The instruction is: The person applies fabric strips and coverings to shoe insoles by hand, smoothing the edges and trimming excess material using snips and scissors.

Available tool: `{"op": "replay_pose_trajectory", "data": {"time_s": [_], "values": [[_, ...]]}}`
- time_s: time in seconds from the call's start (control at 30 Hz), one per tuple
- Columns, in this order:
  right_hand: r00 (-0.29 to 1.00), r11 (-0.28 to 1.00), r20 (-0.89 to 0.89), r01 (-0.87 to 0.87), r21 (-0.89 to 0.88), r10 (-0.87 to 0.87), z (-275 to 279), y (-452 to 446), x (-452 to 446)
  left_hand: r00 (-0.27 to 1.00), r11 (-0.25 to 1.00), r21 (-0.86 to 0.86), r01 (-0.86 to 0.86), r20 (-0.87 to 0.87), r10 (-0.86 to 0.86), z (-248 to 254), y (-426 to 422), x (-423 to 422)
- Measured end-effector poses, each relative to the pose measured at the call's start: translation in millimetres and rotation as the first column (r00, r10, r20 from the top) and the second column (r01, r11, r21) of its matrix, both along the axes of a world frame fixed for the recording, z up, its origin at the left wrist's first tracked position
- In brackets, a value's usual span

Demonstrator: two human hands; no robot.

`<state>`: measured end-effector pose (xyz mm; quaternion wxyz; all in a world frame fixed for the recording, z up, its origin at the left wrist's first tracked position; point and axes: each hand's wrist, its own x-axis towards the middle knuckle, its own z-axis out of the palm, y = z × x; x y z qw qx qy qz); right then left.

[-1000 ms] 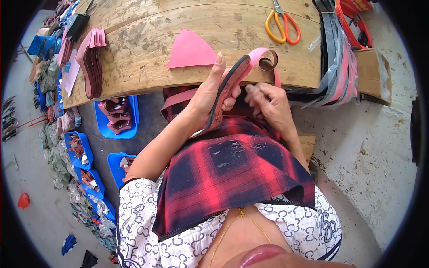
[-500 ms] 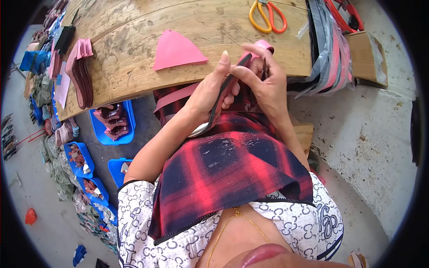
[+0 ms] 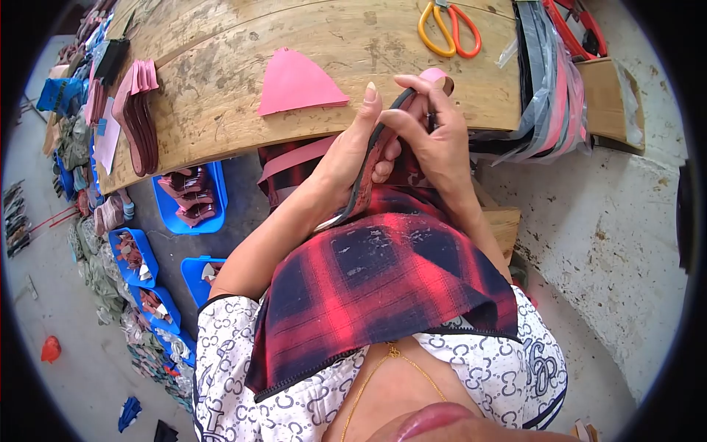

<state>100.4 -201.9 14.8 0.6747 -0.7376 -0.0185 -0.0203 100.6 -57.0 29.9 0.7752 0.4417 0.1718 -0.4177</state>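
Note:
A thin, curved shoe insole with a black edge and a reddish-brown face stands on its side between my hands, above the plaid apron. My left hand is closed round its middle, thumb pointing up. At the insole's upper end, my right hand pinches the tip between thumb and fingers. A pink strip curls out behind the right fingers; whether it is joined to the insole is hidden. Just beyond the hands, a stack of pink cut pieces lies on the wooden table.
Scissors with yellow and orange handles lie at the table's far side. Several mauve insoles are stacked at the left. Blue trays of parts stand below. Plastic-wrapped strips hang at the right edge beside a cardboard box.
The right index finger has come down onto the insole's tip, and the insole has turned slightly, showing more of its reddish face. The whole view has shifted a little.

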Motion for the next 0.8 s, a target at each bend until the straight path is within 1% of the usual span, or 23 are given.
{"op": "replay_pose_trajectory", "data": {"time_s": [0.07, 0.17, 0.27, 0.37, 0.47, 0.5, 0.57, 0.6, 0.7, 0.8], "values": [[0.999, 0.996, 0.037, -0.002, -0.092, 0.006, 4, 4, 1, 0.999, 0.999, 0.038, -0.032, 0.020, 0.031, -7, -2, -3], [0.998, 0.998, -0.033, -0.051, 0.045, 0.052, 1, 3, 1, 0.999, 1.000, -0.008, -0.014, 0.040, 0.014, -7, 0, -4], [0.948, 0.961, -0.273, -0.094, 0.258, 0.166, 15, -7, 3, 0.999, 0.998, -0.053, 0.019, 0.046, -0.016, -8, 5, -3], [0.923, 0.927, -0.280, -0.163, 0.337, 0.264, 20, -17, 7, 0.996, 0.999, -0.033, 0.040, 0.081, -0.037, -3, 7, -2], [0.990, 0.991, -0.061, -0.130, -0.014, 0.129, 17, -5, 5, 0.999, 1.000, 0.009, -0.005, 0.049, 0.005, 2, 3, -3], [0.991, 0.992, -0.077, -0.110, -0.059, 0.105, 21, 0, 2, 0.998, 1.000, 0.021, -0.019, 0.061, 0.018, 1, 1, -3], [0.987, 0.993, -0.111, -0.108, 0.050, 0.113, 14, 3, 2, 0.996, 0.998, 0.047, -0.049, 0.080, 0.045, -4, 0, -6], [0.984, 0.989, -0.127, -0.108, 0.105, 0.121, 11, 3, 3, 0.995, 0.998, 0.026, -0.049, 0.084, 0.047, -7, 1, -7], [0.954, 0.966, -0.247, -0.110, 0.236, 0.169, 8, -4, 4, 0.996, 0.999, -0.019, -0.038, 0.074, 0.040, -10, 5, -8], [0.956, 0.949, -0.198, -0.157, 0.274, 0.215, 8, -9, 6, 0.998, 0.999, -0.025, -0.030, 0.051, 0.031, -7, 5, -5]]}}
